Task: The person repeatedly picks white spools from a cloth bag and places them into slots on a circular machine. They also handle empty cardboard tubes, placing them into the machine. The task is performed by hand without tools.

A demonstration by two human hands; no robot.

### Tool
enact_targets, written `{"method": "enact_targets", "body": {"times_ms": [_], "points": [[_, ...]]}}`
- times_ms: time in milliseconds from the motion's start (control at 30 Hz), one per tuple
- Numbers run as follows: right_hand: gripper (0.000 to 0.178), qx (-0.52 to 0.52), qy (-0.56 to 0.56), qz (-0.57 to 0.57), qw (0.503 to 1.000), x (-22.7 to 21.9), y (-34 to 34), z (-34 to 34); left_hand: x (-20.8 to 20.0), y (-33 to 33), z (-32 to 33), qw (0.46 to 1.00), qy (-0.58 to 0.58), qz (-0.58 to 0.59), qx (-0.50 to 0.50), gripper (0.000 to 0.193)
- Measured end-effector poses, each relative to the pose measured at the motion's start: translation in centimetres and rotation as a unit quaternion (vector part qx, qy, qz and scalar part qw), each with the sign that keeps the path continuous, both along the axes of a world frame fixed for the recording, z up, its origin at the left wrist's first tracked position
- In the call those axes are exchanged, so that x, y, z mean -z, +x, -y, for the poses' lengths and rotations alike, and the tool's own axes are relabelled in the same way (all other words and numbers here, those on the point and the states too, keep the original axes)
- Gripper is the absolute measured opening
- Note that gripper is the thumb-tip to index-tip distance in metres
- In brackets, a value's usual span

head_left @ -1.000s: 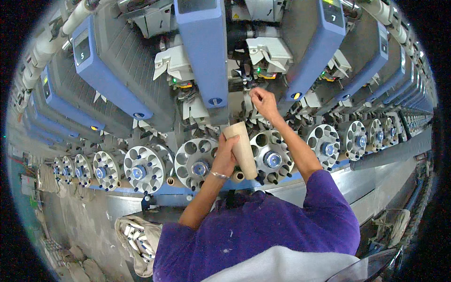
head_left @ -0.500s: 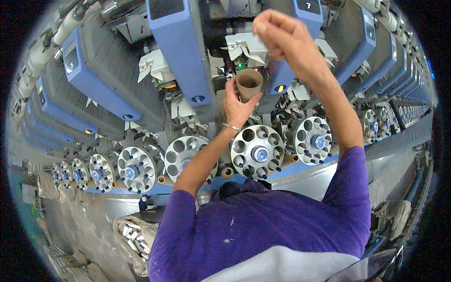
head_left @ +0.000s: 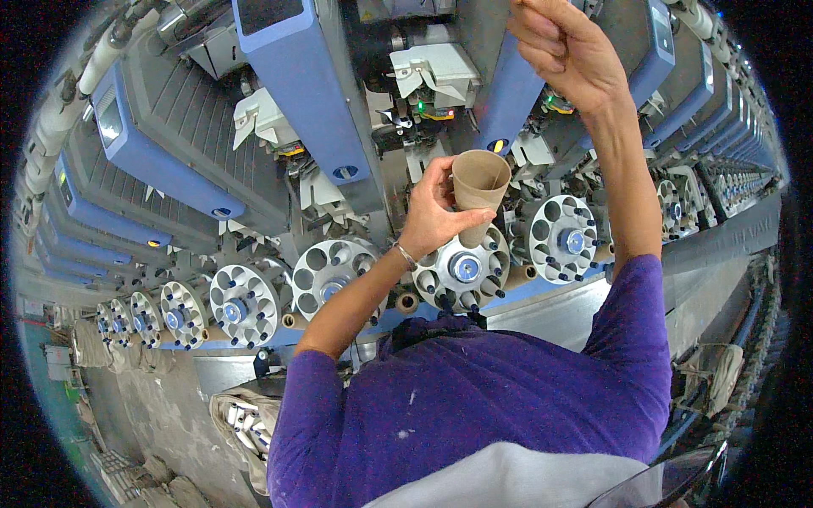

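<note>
Left hand [head_left: 434,220] around one cone [head_left: 483,198]

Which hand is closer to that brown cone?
The left: the left hand grips the brown cone, while the right hand is apart from it, higher and further right in view.

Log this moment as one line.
left hand: holds brown cone tube, wide end toward camera | right hand: raised, fingers curled, contents unclear | nearby: round white magazine

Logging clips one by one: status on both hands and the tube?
Left hand gripping tan cardboard cone tube, wide mouth up. Right hand curled at top edge, contents unclear. Round bobbin magazine behind tube in view.
</note>
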State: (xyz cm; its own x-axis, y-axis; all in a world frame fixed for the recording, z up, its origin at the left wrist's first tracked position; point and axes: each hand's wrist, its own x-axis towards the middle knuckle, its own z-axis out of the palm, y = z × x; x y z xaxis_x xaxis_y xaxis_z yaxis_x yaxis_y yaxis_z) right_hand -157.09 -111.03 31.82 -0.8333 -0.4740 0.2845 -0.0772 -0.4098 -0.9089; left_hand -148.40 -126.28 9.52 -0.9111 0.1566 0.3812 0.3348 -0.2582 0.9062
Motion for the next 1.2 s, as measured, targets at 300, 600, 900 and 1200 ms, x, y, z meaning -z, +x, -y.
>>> {"method": "enact_targets", "body": {"times_ms": [300, 600, 900, 1200], "points": [[0.018, 0.1, 0.256, -0.251, 0.928, 1.0, 1.9, -0.5, -1.6, 1.4, -0.9, 0.997, 0.003, 0.038, 0.067, 0.076], [0.019, -0.106, 0.567, -0.517, 0.632, 8.7, 4.8, -4.9, -2.1, 2.9, -1.7, 0.994, -0.059, 0.004, 0.087, 0.079], [0.022, 0.058, 0.567, -0.259, 0.78, 0.9, 6.2, -7.0, -5.4, 3.8, -1.5, 0.955, -0.24, -0.169, -0.05, 0.111], [0.011, -0.023, 0.315, -0.13, 0.94, 6.0, 5.7, -4.5, -6.7, 2.5, -0.1, 0.959, -0.213, -0.14, -0.125, 0.122]]}}
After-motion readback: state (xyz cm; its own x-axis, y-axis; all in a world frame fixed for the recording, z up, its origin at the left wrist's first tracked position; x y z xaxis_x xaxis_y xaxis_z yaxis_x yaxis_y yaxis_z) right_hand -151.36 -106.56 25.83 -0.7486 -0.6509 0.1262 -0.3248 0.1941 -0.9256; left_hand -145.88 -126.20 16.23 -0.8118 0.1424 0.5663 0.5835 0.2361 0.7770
